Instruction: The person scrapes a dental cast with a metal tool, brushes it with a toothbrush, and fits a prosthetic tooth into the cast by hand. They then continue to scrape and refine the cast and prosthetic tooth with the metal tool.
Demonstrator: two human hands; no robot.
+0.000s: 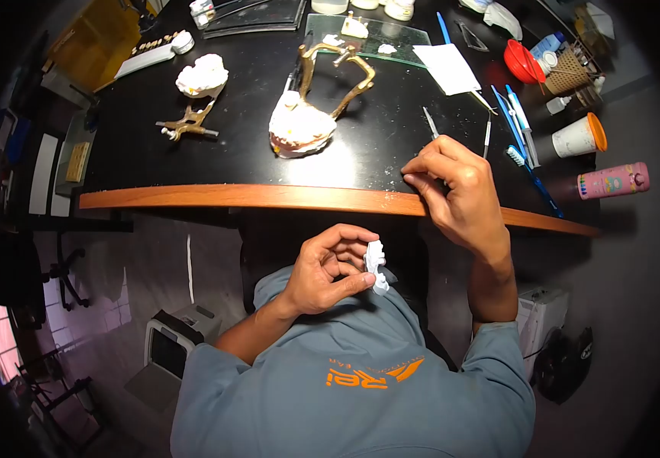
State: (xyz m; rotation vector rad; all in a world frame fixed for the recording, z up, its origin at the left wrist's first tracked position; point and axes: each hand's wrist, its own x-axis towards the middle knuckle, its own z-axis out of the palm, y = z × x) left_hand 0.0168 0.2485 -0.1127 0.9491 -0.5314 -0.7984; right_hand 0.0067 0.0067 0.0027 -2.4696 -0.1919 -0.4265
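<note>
My left hand [321, 273], just in front of my shirt and below the table edge, grips a small white toothed piece [376, 259] that looks like part of a dental cast, between thumb and fingers. Over the table's front edge, my right hand [461, 189] has thumb and index finger pinched together; whatever is between them is too small to make out. A thin metal tool [428, 122] on the tabletop runs partly behind that hand. White crumbs lie near the fingertips. Left of them, a plaster dental cast [299, 130] sits on a brass articulator [368, 80].
Another plaster cast [202, 75] on an articulator stands at the left. A glass plate [410, 55] and white paper [449, 69] lie at the back. To the right are a toothbrush [532, 179], red bowl [521, 62], white cup [573, 140] and pink can [612, 181].
</note>
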